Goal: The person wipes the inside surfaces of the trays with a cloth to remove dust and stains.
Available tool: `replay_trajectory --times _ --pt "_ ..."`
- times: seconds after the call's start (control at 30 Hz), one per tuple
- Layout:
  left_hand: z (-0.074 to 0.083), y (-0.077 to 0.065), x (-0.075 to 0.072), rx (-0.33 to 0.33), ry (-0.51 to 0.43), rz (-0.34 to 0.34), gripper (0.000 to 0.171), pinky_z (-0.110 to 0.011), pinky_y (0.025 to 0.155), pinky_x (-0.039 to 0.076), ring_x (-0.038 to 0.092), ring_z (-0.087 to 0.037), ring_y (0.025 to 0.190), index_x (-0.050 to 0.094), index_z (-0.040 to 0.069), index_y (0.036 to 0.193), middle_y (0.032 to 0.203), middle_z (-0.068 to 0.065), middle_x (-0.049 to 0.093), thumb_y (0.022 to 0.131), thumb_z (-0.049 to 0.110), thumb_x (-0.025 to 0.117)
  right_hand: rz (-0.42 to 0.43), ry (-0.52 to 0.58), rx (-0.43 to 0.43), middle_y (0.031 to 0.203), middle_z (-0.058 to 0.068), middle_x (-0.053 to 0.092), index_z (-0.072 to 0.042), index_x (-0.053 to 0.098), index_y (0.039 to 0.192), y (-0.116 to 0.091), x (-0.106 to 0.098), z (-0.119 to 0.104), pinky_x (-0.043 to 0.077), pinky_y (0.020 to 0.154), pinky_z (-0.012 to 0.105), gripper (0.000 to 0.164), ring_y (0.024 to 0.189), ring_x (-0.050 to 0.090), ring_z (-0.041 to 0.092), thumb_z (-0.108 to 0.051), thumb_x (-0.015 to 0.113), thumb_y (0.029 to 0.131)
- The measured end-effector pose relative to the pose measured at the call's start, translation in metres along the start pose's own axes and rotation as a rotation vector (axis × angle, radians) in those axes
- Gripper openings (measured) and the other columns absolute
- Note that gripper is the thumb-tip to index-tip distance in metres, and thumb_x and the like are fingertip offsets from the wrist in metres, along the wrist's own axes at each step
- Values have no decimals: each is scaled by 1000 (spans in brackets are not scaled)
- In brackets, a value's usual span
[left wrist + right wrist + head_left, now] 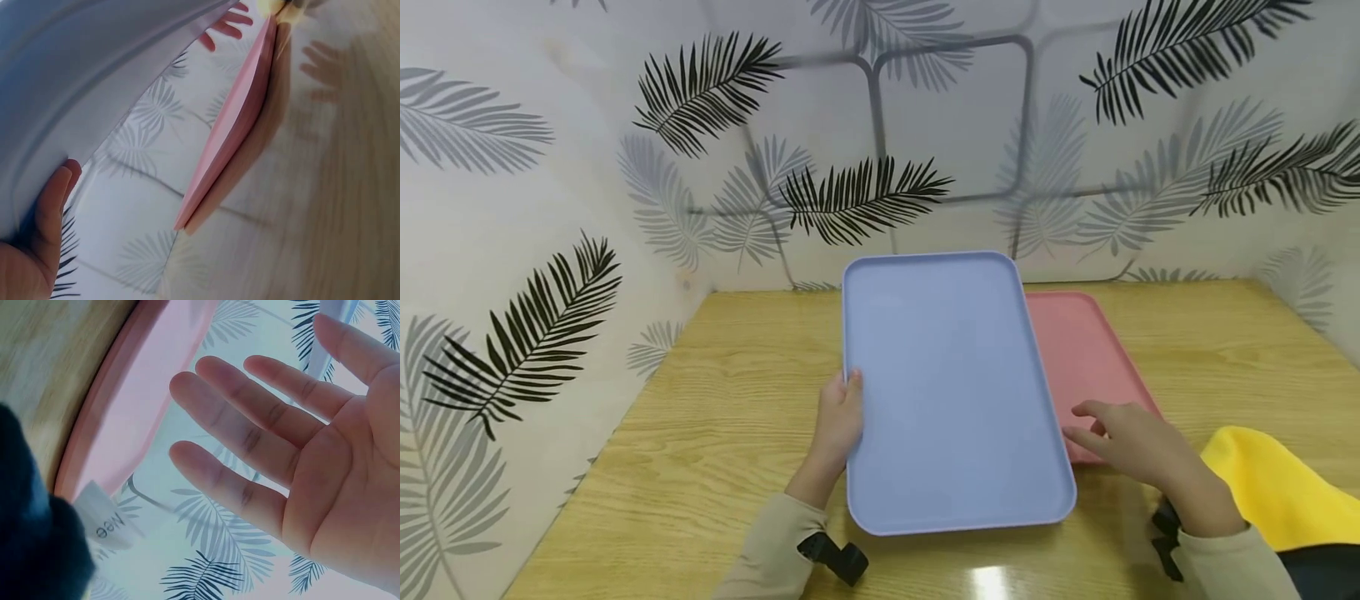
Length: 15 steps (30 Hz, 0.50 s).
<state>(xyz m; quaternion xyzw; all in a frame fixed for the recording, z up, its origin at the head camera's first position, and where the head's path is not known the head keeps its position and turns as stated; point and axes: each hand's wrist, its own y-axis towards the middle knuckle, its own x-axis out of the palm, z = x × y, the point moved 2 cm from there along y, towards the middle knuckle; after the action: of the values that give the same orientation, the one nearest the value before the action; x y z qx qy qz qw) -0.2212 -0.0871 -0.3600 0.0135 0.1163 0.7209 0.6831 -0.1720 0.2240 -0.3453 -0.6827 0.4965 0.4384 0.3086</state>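
Observation:
A light blue rectangular tray [955, 392] is held up over the table by my left hand [838, 417], which grips its left edge with the thumb on top. In the left wrist view the blue tray's underside [81, 94] shows, with fingers [53, 206] at its edge. A pink tray [1086, 367] lies on the table, partly hidden behind the blue one. Above the pink tray's near right corner hovers my right hand [1131, 442], holding nothing. Its fingers are spread and relaxed in the right wrist view, with the pink tray [137, 394] beyond them.
A yellow and dark cloth [1277, 492] lies at the right beside my right forearm, and a white tag [109, 515] shows by the dark part. The wooden table [737, 400] meets a wall with leaf-patterned covering [865, 125] at the back and left.

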Motion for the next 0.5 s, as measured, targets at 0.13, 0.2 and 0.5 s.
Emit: replay_trajectory --times 0.13,0.2,0.5 --pt "3 -3 4 7 -19 -21 34 -31 66 46 55 -19 73 47 -14 114 85 -18 56 98 11 32 7 -5 2 88 14 63 7 55 110 0 -2 -1 46 67 45 41 79 59 27 -29 49 92" --pt "5 -4 6 13 -27 -30 34 -32 67 46 55 -20 75 46 -15 115 86 -19 56 98 11 31 18 5 -3 94 17 62 7 55 111 0 -3 -2 45 71 47 40 84 59 30 -28 46 93" --pt "9 -8 12 37 -23 -34 33 -33 68 46 56 -22 77 47 -13 114 88 -20 57 97 10 32 70 -13 -18 106 21 58 7 54 112 -5 -11 -1 40 81 51 36 97 54 38 -22 40 96"
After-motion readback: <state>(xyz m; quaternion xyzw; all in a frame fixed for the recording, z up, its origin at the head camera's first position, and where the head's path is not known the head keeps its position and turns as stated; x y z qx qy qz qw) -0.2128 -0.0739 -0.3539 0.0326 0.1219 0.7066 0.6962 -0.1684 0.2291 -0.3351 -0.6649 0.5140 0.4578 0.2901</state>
